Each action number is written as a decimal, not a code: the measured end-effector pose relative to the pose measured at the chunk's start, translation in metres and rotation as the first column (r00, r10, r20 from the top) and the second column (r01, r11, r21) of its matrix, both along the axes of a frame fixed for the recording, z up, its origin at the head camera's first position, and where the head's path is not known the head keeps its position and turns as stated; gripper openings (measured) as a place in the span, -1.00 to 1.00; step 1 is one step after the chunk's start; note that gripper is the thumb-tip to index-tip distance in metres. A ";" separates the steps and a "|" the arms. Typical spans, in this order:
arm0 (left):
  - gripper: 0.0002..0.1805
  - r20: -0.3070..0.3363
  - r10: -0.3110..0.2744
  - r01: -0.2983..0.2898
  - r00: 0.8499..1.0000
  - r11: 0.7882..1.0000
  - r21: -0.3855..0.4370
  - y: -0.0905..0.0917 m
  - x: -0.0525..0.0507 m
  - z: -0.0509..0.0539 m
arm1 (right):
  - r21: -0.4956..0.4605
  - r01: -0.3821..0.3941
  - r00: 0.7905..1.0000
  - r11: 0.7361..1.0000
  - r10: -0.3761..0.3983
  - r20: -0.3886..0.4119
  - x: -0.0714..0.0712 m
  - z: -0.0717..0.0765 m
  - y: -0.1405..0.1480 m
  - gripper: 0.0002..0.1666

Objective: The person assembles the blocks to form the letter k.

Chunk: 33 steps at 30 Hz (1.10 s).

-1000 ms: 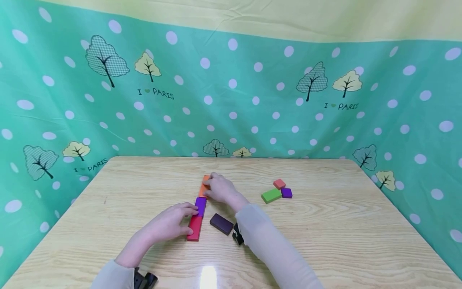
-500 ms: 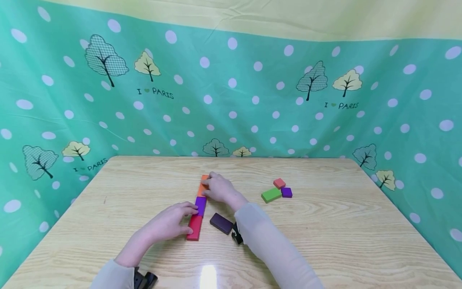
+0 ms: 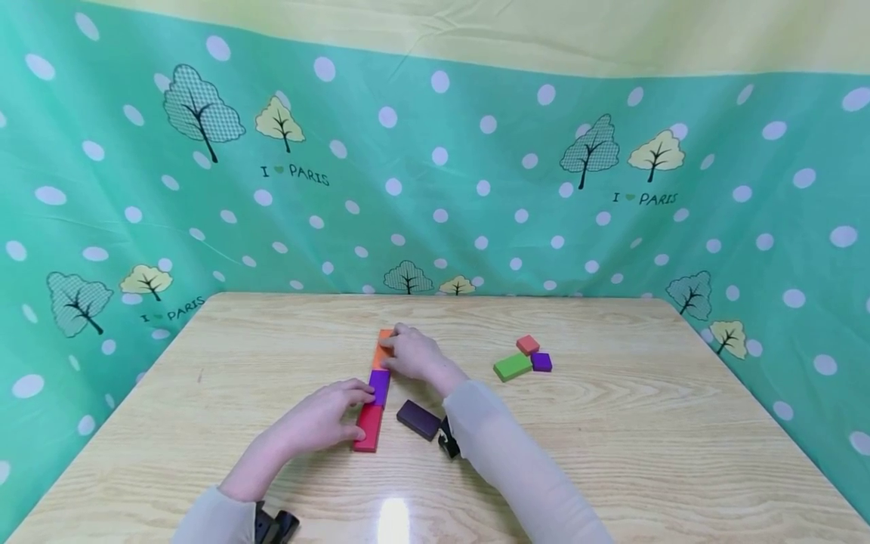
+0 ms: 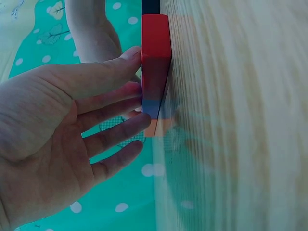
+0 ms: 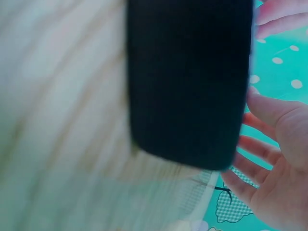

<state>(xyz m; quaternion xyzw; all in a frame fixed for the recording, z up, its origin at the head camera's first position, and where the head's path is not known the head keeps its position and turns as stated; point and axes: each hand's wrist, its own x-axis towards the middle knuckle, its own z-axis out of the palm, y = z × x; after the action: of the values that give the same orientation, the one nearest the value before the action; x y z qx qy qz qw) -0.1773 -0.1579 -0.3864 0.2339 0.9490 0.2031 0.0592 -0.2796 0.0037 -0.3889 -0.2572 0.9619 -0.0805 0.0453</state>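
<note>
Three flat blocks lie end to end in a row in the head view: red nearest, then purple, then orange farthest. My left hand rests its thumb on the red block and its fingertips on the purple one. In the left wrist view, the fingers of that hand are nearly straight beside the row. My right hand touches the orange block with thumb and fingertips. Close up in the right wrist view, a dark block hides part of the scene beside the right hand.
The same dark block lies flat between the row and my right forearm. Farther right are a green block, a small coral block and a small purple block, close together. A patterned cloth hangs behind the wooden table.
The orange block's far end has shifted slightly left, with my right hand on it, bringing it more in line with the row. My left hand stays in place.
</note>
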 end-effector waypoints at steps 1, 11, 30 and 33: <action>-0.48 0.000 0.001 -0.001 1.000 1.000 -0.002 0.000 0.000 0.000 | -0.004 0.000 1.000 1.000 0.000 -0.001 0.000 0.000 0.000 -0.47; -0.48 0.011 0.007 -0.007 1.000 1.000 0.002 0.001 0.001 0.000 | 0.007 -0.014 1.000 1.000 0.014 -0.006 0.001 -0.001 0.002 -0.47; -0.41 0.026 -0.021 0.019 0.999 0.999 0.048 0.000 0.000 -0.002 | 0.009 -0.041 0.999 0.999 0.042 -0.006 0.003 -0.001 0.005 -0.48; -0.40 0.043 -0.017 0.014 0.999 0.998 0.060 0.000 0.000 -0.002 | 0.007 -0.049 0.999 0.999 0.049 -0.009 0.003 -0.001 0.006 -0.49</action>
<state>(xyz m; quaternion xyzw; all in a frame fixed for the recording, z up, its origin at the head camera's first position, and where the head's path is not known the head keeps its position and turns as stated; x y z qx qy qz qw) -0.1775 -0.1577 -0.3882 0.2386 0.9391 0.2361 0.0742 -0.2762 0.0094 -0.3899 -0.2808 0.9558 -0.0748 0.0439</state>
